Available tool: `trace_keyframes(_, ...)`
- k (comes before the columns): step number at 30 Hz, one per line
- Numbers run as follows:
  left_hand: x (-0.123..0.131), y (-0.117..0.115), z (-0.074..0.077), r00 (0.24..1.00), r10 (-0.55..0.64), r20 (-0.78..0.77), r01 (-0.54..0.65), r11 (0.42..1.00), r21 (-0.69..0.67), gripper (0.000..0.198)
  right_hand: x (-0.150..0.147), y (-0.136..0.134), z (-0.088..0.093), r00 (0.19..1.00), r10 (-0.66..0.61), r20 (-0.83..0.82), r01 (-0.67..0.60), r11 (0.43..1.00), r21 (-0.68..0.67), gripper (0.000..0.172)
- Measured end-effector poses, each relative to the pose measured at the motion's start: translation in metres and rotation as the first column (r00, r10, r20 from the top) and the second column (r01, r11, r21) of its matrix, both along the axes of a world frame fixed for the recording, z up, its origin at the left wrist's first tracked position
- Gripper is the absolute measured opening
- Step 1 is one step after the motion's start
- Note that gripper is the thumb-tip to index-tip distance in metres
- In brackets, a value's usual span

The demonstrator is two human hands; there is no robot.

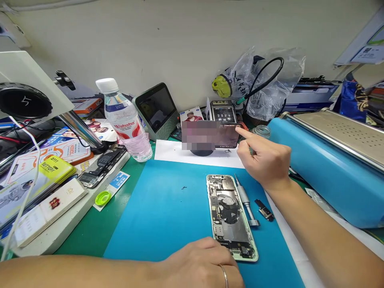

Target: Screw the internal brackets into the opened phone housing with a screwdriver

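Observation:
The raised index finger of my right hand [264,158] reaches the upper right corner of a phone screen [229,136] propped on a stand; the other fingers are curled and hold nothing. My left hand [204,264] rests with bent fingers by the lower left end of an opened phone [231,216], hiding part of its edge; what the fingers hold, if anything, is hidden. The phone's circuit boards and metal inside lie bare. Beside it are a silver screwdriver [244,196] and a small black phone part [264,211]. Blurring covers the propped screen's left part.
A blue mat [156,208] spreads under the work. On the left stand a water bottle [126,120], a white box [49,212] and a phone part [103,164]. A smart display [157,110] stands behind. A blue machine [324,172] borders the right side.

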State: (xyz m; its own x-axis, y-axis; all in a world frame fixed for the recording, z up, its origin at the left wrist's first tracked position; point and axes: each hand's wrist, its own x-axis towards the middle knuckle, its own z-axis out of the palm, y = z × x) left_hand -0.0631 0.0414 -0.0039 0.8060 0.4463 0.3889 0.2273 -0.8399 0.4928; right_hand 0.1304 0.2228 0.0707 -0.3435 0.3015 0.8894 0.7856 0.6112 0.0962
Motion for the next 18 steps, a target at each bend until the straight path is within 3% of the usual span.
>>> trace_keyframes(10,-0.0005,0.0012,-0.0035,1.000,-0.021,0.010,0.022,1.000,-0.009,0.023,-0.0054,-0.0040,-0.0048,0.965,0.183,0.188,-0.151,0.973,-0.175,0.028)
trace_keyframes(18,-0.0021,0.0014,0.0020,0.993,-0.049,-0.107,0.046,0.999,-0.029,0.025,-0.0010,-0.0041,-0.0037,0.979,0.139,0.146,-0.116,0.981,-0.155,0.029)
